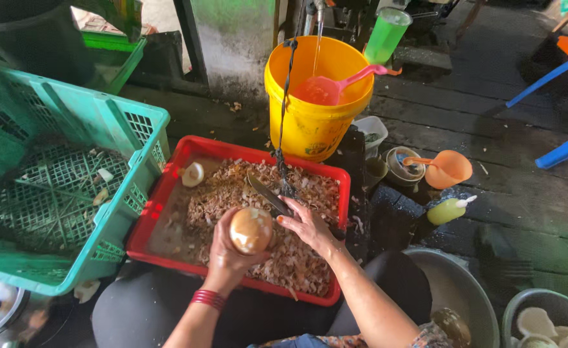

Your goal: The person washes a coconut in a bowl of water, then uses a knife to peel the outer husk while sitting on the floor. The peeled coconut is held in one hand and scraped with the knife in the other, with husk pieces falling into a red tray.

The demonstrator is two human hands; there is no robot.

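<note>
The green crate (71, 187) on the left is nearly bare, which suggests most of the batch is through. The left hand (227, 254) has its fingers wrapped round a half-pared coconut (251, 229) over the red tray (168, 187), heaped with shavings. The right hand (306, 225) grips the knife (268, 193) at the coconut's edge. The yellow bucket (313, 122) and basins (458, 290) hem in the right.

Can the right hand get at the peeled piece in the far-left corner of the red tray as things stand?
Probably not right away: the right hand holds a knife, and the left hand with its brown coconut sits across the path to the peeled piece. Nothing covers the piece itself.
</note>
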